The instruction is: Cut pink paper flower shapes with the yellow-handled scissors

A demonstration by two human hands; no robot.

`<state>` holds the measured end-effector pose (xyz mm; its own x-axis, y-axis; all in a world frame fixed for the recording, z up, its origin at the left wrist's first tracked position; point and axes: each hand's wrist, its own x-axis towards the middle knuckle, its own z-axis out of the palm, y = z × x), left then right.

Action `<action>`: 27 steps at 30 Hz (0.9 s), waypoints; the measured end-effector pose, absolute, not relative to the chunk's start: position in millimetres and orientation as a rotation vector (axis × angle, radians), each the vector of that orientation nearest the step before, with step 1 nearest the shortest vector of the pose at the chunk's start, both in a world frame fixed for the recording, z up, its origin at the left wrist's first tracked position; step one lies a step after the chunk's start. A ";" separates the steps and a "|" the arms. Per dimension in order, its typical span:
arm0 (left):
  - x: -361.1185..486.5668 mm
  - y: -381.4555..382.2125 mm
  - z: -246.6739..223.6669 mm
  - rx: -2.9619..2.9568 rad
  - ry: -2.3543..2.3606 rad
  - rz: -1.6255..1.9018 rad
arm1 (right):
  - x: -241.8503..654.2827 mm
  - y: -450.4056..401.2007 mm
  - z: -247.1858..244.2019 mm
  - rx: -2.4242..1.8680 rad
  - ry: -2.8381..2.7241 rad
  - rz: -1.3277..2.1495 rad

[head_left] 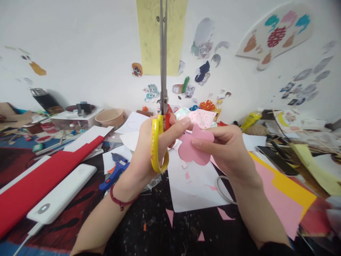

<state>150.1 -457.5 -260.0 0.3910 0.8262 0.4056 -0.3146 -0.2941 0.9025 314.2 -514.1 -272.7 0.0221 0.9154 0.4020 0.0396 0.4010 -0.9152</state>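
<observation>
A pair of scissors (163, 71) with yellow and red handles stands blades-up in my left hand (141, 151), which is closed around it. The blades look nearly together and point away from the paper. My left thumb and fingertips also reach the left edge of a pink paper flower (201, 157) with rounded petals. Its right side is pinched between the thumb and fingers of my right hand (234, 149). Below the hands, small pink paper scraps (223, 214) lie on a white sheet (186, 193) and on the dark tabletop.
On the left lie a blue glue gun (114, 174), a white power bank (62, 193) with a cable, and a long red strip (50, 172). Pink paper (279, 199), yellow card (290, 185) and a phone (277, 160) are at the right. A wall (93, 46) stands behind.
</observation>
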 end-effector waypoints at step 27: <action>155.2 -469.3 -262.2 1.370 0.417 1.392 | 312.0 -519.8 -268.9 -1.023 -1.548 0.491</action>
<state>155.2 -469.3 -262.2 0.2515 0.8370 0.4860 -0.4318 -0.3523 0.8303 312.0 -519.8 -268.9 0.0396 0.8171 0.5752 0.3361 0.5312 -0.7777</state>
